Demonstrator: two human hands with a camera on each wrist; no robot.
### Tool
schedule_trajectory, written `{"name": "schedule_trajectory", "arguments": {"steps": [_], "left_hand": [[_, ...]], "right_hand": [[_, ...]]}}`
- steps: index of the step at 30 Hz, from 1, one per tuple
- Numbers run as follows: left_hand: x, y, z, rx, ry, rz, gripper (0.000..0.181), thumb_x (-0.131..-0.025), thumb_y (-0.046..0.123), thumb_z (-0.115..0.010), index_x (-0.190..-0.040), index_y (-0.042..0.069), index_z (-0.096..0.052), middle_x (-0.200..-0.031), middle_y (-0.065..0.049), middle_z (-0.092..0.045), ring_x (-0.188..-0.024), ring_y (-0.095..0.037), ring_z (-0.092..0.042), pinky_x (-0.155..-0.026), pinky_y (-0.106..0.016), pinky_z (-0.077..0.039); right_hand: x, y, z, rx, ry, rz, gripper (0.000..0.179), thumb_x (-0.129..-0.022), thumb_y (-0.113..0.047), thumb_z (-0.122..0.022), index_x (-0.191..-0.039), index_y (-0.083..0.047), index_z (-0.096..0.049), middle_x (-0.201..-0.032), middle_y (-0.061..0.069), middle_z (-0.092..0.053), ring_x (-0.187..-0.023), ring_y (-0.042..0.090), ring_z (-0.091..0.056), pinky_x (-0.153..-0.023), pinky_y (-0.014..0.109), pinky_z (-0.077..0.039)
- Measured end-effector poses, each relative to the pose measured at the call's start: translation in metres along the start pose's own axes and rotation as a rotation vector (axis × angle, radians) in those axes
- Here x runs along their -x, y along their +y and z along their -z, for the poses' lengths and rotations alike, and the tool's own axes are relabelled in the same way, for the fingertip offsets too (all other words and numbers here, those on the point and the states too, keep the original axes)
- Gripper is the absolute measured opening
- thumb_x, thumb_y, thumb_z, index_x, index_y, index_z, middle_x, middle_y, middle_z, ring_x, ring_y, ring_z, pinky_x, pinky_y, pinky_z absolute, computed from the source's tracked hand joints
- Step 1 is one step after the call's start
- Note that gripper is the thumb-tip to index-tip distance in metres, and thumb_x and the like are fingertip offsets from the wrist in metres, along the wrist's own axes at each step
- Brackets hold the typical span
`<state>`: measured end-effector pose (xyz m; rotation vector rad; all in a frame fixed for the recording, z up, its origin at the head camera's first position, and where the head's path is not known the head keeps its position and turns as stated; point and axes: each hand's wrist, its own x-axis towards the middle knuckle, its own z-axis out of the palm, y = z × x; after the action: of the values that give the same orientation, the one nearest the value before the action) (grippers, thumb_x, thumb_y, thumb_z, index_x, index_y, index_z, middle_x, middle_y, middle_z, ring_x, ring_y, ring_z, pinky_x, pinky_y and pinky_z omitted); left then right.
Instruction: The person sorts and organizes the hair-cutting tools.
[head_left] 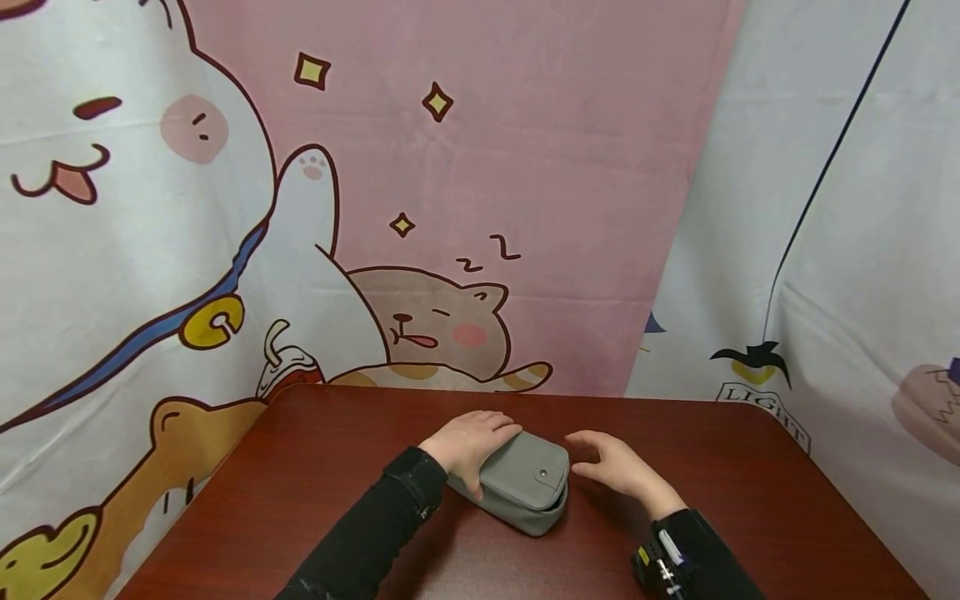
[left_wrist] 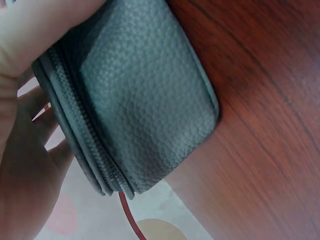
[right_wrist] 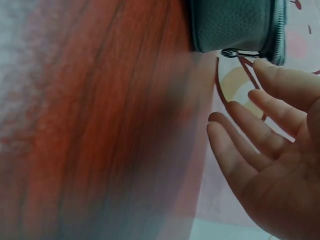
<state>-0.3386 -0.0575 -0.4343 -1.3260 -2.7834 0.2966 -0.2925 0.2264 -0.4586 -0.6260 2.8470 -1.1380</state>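
A grey-green pebbled zip pouch [head_left: 525, 471] lies on the brown table, with a small round stud on its lid. My left hand [head_left: 474, 446] grips its left end, the thumb along the near side and the fingers over the far side. In the left wrist view the zip [left_wrist: 87, 122] runs along the pouch's edge, close under the thumb. At the other end is my right hand [head_left: 618, 468], fingers spread and loosely bent, holding nothing. The right wrist view shows its thumb close by the zip corner and the metal zip pull [right_wrist: 241, 53]; whether they touch I cannot tell.
The wooden table [head_left: 337, 467] has its far edge just beyond the hands. Behind it hangs a cloth backdrop [head_left: 585, 167] with cartoon animals. A dark device with small bright parts [head_left: 663, 562] is strapped to the right wrist over a black sleeve.
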Motion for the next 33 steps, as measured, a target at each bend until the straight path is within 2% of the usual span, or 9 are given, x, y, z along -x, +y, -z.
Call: {"name": "schedule_trajectory", "arguments": {"steps": [10, 16, 20, 24, 28, 33], "left_hand": [[-0.001, 0.0, -0.001, 0.002, 0.006, -0.007, 0.124, -0.051, 0.059, -0.093, -0.153, 0.02, -0.035, -0.149, 0.003, -0.042, -0.14, -0.017, -0.034, -0.114, -0.032, -0.026], [-0.001, -0.001, -0.001, 0.007, 0.001, -0.001, 0.123, -0.051, 0.059, -0.093, -0.153, 0.021, -0.034, -0.149, 0.003, -0.042, -0.14, -0.016, -0.034, -0.114, -0.032, -0.026], [0.0, 0.0, -0.001, 0.011, 0.004, -0.004, 0.123, -0.051, 0.059, -0.093, -0.152, 0.021, -0.035, -0.149, 0.003, -0.042, -0.14, -0.016, -0.034, -0.114, -0.032, -0.026], [0.001, 0.0, 0.0, 0.015, 0.008, -0.006, 0.122, -0.051, 0.059, -0.093, -0.152, 0.02, -0.035, -0.149, 0.003, -0.043, -0.14, -0.017, -0.035, -0.114, -0.032, -0.027], [0.001, -0.001, 0.0, 0.017, 0.008, -0.004, 0.122, -0.051, 0.058, -0.093, -0.152, 0.02, -0.035, -0.149, 0.003, -0.042, -0.14, -0.017, -0.034, -0.114, -0.032, -0.026], [0.001, 0.0, 0.001, 0.016, 0.009, -0.003, 0.122, -0.052, 0.058, -0.093, -0.152, 0.021, -0.035, -0.149, 0.003, -0.042, -0.14, -0.017, -0.035, -0.114, -0.032, -0.027]], "right_hand": [[-0.02, 0.004, -0.006, -0.085, -0.086, 0.034, 0.041, -0.092, -0.018, -0.071, -0.128, -0.002, -0.062, -0.127, 0.015, -0.061, -0.121, 0.04, -0.053, -0.098, 0.06, -0.041], [-0.024, 0.002, -0.01, -0.14, -0.141, 0.055, 0.037, -0.093, -0.017, -0.069, -0.126, -0.002, -0.064, -0.122, 0.012, -0.064, -0.116, 0.034, -0.056, -0.097, 0.053, -0.044], [-0.025, 0.0, -0.012, -0.142, -0.154, 0.045, 0.033, -0.092, -0.013, -0.069, -0.122, -0.001, -0.066, -0.116, 0.01, -0.066, -0.107, 0.027, -0.058, -0.09, 0.044, -0.047], [-0.028, 0.002, -0.015, -0.152, -0.153, 0.023, 0.028, -0.09, -0.007, -0.068, -0.118, -0.002, -0.067, -0.109, 0.008, -0.066, -0.094, 0.022, -0.057, -0.077, 0.037, -0.048], [-0.031, 0.005, -0.018, -0.177, -0.14, -0.008, 0.021, -0.089, -0.003, -0.068, -0.109, -0.001, -0.069, -0.1, 0.007, -0.064, -0.081, 0.02, -0.054, -0.067, 0.035, -0.047], [-0.029, 0.006, -0.02, -0.217, -0.118, -0.021, 0.01, -0.089, -0.001, -0.066, -0.099, 0.0, -0.068, -0.09, 0.005, -0.062, -0.074, 0.018, -0.053, -0.063, 0.034, -0.046]]}}
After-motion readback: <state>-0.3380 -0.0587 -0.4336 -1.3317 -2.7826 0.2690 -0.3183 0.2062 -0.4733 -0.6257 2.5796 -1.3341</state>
